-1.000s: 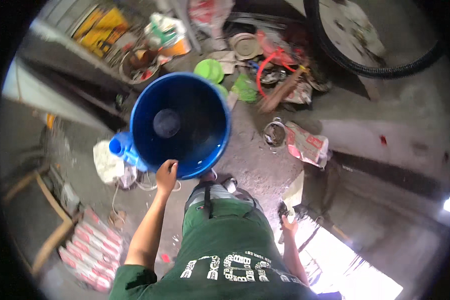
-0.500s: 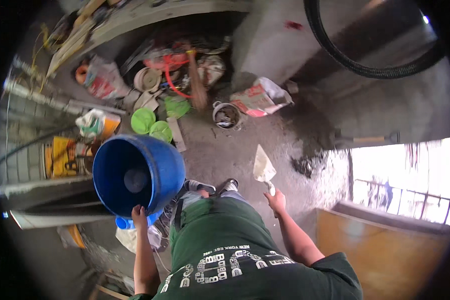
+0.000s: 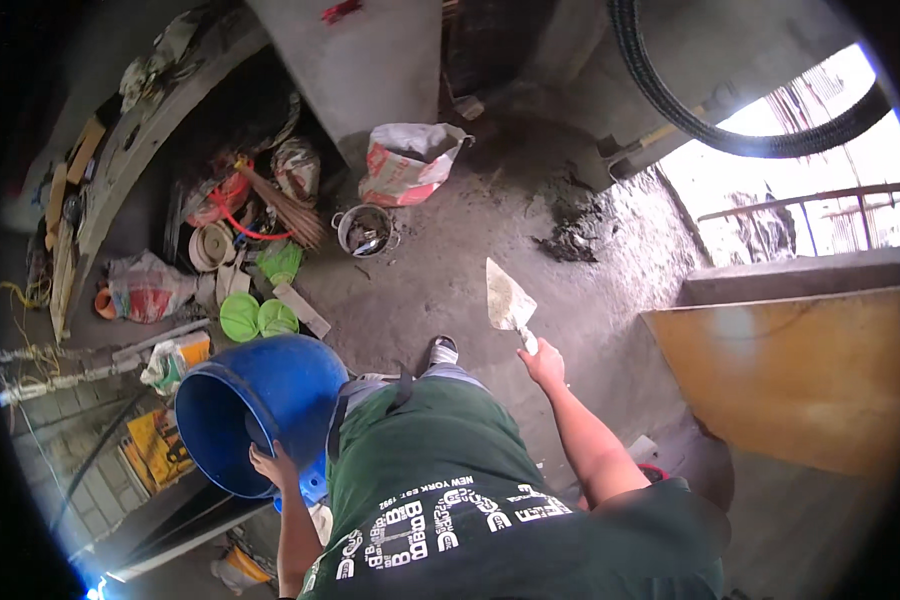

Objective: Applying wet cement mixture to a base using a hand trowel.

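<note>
A large blue plastic drum leans to my left, its wide mouth tipped toward the left. My left hand is at the near rim, with the thumb and fingers hooked over the edge. Inside the drum it is dark, so its contents cannot be made out. In front of me on the right, my right hand is closed around the handle of a pointed trowel. The trowel's pale, mortar-smeared blade points forward, above the floor.
Wet grey mortar lies in a heap ahead right. Farther off are a metal pot and a red-and-white sack. Green plastic baskets and a broom lie beyond the drum. A tan panel stands at right; a black hose loops overhead.
My view has turned right, so the surroundings have swung left and more of the mortar heap and panel shows. The drum stays at my left hand, the trowel in my right.
</note>
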Available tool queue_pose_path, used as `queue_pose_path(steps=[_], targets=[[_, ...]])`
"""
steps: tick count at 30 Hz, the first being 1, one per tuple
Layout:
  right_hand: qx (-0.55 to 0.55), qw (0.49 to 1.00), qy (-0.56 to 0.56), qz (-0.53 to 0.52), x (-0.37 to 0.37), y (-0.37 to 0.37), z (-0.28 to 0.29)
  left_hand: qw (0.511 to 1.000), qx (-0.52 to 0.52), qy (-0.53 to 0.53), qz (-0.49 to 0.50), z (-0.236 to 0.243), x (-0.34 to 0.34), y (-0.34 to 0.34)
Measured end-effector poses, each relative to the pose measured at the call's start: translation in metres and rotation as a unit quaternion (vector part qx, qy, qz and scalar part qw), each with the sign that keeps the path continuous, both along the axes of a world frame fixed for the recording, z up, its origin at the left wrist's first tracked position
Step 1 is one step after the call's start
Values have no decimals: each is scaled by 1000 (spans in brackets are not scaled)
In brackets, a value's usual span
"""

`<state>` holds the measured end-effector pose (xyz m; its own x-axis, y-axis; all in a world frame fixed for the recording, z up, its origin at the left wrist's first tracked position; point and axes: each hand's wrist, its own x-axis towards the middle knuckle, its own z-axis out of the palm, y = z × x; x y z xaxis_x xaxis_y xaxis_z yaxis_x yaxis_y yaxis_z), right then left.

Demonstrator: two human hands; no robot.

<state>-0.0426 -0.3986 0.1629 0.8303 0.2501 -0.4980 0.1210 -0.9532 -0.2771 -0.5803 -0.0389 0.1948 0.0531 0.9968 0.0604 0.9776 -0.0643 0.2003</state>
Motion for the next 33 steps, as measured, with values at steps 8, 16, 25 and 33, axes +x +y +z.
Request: queue_pose_path(steps=[8, 16, 25, 33], targets=[[6, 998, -13, -69, -9, -45, -16, 991, 8, -9, -133, 23, 106, 39], [3, 990, 12, -142, -24, -47, -26, 962, -150, -100, -203, -1, 134, 65], [-32, 991, -9, -129, 9, 1, -14, 902, -370, -126, -181, -41, 191, 82], [-62, 994, -17, -84, 80, 72, 16, 842, -398, -36, -363, -110, 301, 175]])
